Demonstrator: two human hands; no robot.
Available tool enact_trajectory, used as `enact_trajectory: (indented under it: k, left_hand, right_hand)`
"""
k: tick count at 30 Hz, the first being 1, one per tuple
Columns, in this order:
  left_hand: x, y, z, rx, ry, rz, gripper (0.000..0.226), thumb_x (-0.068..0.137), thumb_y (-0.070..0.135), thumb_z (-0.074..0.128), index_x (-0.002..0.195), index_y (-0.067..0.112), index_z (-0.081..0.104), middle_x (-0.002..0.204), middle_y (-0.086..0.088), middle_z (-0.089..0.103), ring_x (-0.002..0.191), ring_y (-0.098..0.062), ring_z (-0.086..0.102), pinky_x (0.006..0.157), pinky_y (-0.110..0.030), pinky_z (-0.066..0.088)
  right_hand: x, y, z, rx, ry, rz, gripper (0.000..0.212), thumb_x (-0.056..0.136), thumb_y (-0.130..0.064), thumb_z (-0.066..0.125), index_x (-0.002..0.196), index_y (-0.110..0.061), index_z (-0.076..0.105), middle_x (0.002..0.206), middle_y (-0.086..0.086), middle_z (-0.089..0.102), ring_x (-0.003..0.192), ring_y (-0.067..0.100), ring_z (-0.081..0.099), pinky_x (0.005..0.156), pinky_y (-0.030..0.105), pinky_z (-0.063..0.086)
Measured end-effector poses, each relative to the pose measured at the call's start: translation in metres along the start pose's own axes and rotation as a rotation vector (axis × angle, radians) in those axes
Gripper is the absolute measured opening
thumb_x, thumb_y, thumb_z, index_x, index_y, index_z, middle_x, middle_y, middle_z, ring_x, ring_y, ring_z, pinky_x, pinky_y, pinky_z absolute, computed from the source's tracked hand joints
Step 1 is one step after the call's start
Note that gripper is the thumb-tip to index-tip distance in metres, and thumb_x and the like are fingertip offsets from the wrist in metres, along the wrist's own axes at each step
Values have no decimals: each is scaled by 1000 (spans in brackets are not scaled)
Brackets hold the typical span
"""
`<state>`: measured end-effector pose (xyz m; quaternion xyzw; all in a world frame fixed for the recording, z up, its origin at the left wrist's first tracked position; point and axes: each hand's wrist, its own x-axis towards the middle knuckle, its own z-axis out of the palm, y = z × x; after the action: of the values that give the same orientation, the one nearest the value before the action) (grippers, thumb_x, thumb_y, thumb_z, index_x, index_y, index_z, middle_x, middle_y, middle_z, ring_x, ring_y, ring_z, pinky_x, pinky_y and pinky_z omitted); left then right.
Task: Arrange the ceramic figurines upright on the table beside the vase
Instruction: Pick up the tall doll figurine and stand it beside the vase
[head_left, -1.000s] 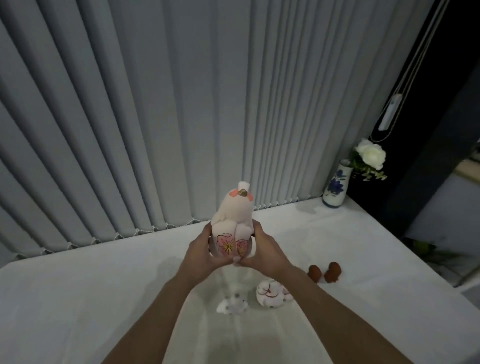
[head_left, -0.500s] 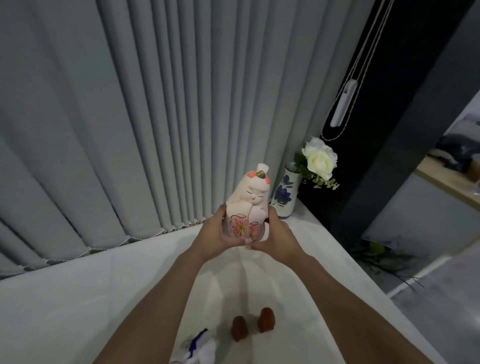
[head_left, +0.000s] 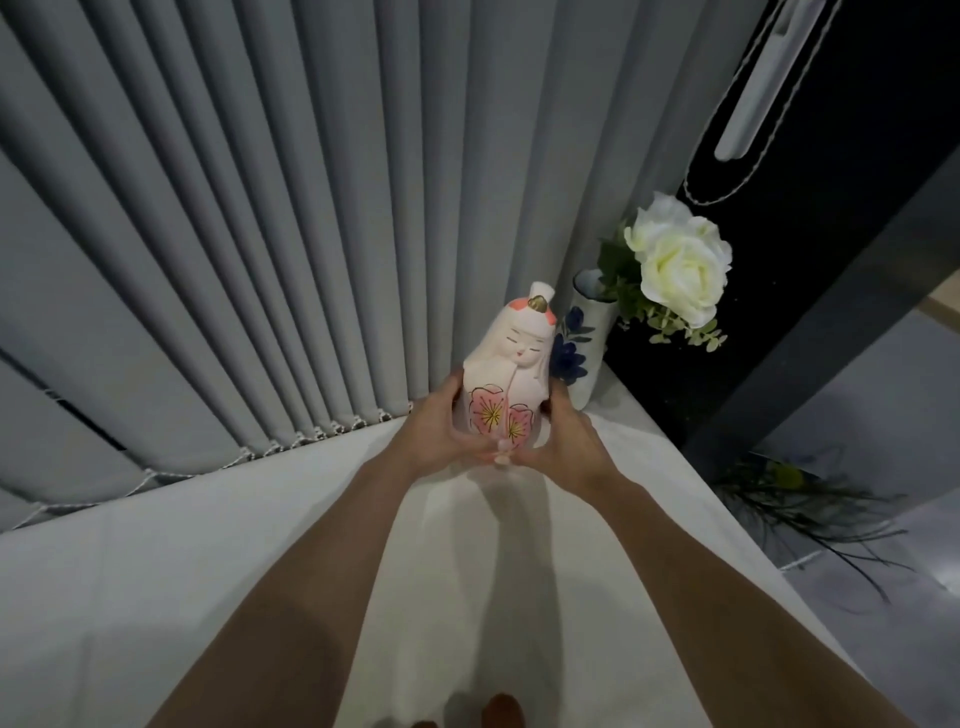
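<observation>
A pale pink ceramic doll figurine (head_left: 511, 364) with pink flowers painted on its front stands upright between both hands, just left of the vase. My left hand (head_left: 434, 431) clasps its left side and my right hand (head_left: 569, 447) its right side, fingers meeting under its base. I cannot tell whether the base touches the white table (head_left: 208, 571). The white vase (head_left: 584, 345) with blue flowers holds a white rose (head_left: 680, 265) at the table's back right corner. Two small brown figurines (head_left: 501, 709) peek in at the bottom edge.
Grey vertical blinds (head_left: 260, 234) hang close behind the table. The table's right edge runs diagonally past the vase, with floor and a dark plant (head_left: 810, 504) below. A blind cord and wand (head_left: 753, 88) hang at the upper right.
Both hands have carried the doll figurine rightward and farther back, up to the vase. The other figurines have slid out of view toward the bottom edge.
</observation>
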<state>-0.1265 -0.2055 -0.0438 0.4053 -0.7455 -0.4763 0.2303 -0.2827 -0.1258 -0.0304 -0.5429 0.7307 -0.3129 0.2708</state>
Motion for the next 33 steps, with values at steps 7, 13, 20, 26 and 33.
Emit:
enact_trajectory:
  k: [7,13,20,26,33]
  left_hand:
    - [4,-1,-6,34,1,-32,85,56,25,89,130,24,47,95,30,60,80,28,57,61,10,42]
    - [-6,-4,-3,32,36,-65,83,56,32,89,127,33,47,96,33,60,92,18,57,67,-1,46]
    - [-25,7,-2,15,-11,-93,116,59,31,88,148,34,14,133,24,48,121,4,46,93,-1,37]
    - [-74,25,-13,126,71,-179,117,70,40,79,152,20,-3,161,-1,11,148,-17,15,118,-31,18]
    - [-168,33,-35,164,108,-210,102,78,46,70,152,19,4,160,-3,16,146,-20,21,118,-38,22]
  right_hand:
    - [5,-3,-3,-6,-43,24,104,59,-21,88,140,-17,23,130,7,60,118,24,58,90,33,51]
    - [-1,-4,5,38,-22,32,98,59,-20,88,137,-20,28,128,3,59,118,21,56,84,25,49]
    - [-14,-18,2,70,-27,44,111,62,-25,86,145,-21,14,143,5,46,131,26,45,104,45,46]
    - [-48,-45,5,51,-8,74,121,67,-29,84,149,-22,-4,154,5,30,139,28,33,110,51,37]
    - [-127,-79,27,-73,-22,32,104,74,-30,79,149,-19,9,154,4,25,141,26,30,113,45,35]
